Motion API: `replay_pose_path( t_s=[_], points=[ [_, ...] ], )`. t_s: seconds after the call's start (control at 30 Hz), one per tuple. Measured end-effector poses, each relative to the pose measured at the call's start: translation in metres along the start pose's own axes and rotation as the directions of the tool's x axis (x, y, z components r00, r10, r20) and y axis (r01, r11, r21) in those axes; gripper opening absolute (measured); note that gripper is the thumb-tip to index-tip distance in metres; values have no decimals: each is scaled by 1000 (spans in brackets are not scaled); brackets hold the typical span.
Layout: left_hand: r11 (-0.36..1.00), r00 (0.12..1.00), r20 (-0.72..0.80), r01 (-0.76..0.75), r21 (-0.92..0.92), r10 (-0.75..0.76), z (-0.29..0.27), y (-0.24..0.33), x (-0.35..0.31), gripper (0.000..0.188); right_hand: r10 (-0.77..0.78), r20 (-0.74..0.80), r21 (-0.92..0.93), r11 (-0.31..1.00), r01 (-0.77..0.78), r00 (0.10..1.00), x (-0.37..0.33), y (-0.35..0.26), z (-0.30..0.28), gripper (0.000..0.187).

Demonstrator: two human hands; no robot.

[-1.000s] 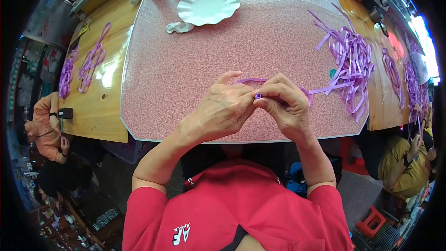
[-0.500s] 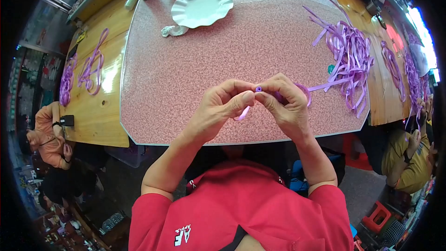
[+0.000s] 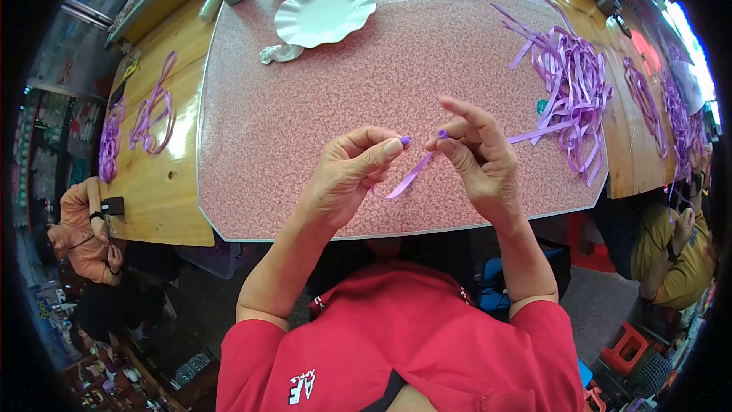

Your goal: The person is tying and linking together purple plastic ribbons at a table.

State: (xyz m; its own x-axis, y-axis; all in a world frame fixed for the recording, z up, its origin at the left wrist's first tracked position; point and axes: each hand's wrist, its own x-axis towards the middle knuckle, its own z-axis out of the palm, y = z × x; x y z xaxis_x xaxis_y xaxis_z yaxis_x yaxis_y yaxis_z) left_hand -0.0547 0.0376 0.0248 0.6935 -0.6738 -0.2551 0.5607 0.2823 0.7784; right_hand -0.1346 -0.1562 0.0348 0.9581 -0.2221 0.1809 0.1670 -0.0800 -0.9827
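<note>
My left hand (image 3: 352, 172) pinches a small dark purple cylinder-like piece (image 3: 406, 140) between thumb and forefinger. Between the thumb and a finger of my right hand (image 3: 480, 164), a similar small purple piece (image 3: 443, 134) is gripped, with the forefinger raised. The two pieces are a short gap apart over the table. A flat lilac ribbon (image 3: 412, 177) slants between the hands, partly hidden by the fingers. Another stretch of ribbon (image 3: 537, 134) runs from behind my right hand to a tangled pile of lilac ribbons (image 3: 573, 84) at the right.
Under my hands is a pink speckled table top (image 3: 305, 114). A white wavy-edged plate (image 3: 325, 14) stands at the back, beside a crumpled white wad (image 3: 280, 53). More ribbons (image 3: 156, 118) lie on the wooden table at left. A co-worker (image 3: 88, 225) sits left, another (image 3: 671, 252) right.
My hands met before and are now apart, each with a small purple piece. My right forefinger has lifted, and more of the ribbon between the hands shows.
</note>
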Motion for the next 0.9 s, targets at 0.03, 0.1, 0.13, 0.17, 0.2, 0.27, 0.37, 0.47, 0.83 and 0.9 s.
replay_pose_path(
  t_s=[0.03,0.1,0.13,0.17,0.2,0.27,0.37,0.47,0.83,0.9],
  points=[
    [1000,999,-40,-25,12,26,2,-1,-1,15,21,20,61,998,-22,1000,-1,-1,0,23],
    [999,999,-6,-33,-3,33,1,-1,0,15,41,39,120,992,-45,998,0,2,0,24],
    [999,999,28,-40,-20,41,2,-1,1,15,-12,84,108,994,3,996,1,6,-1,24],
    [999,999,30,-39,-21,39,2,-2,1,15,-65,129,98,994,53,990,2,9,-2,23],
    [999,999,15,-40,14,40,1,-2,1,15,-64,130,98,994,52,989,3,9,-3,23],
    [998,999,-1,-42,48,42,2,-1,0,16,-59,143,37,998,55,988,4,7,-3,21],
    [989,996,5,-91,119,91,5,1,-1,15,49,132,152,986,-69,990,3,6,-1,19],
    [973,992,32,-126,191,122,4,3,-1,15,-17,147,109,994,1,989,4,8,0,21],
    [934,983,75,-183,306,168,8,7,-2,17,118,91,186,973,-134,989,1,10,2,15],
    [931,982,80,-189,312,172,7,7,-3,17,126,110,186,972,-145,986,2,10,-1,15]
  ],
)
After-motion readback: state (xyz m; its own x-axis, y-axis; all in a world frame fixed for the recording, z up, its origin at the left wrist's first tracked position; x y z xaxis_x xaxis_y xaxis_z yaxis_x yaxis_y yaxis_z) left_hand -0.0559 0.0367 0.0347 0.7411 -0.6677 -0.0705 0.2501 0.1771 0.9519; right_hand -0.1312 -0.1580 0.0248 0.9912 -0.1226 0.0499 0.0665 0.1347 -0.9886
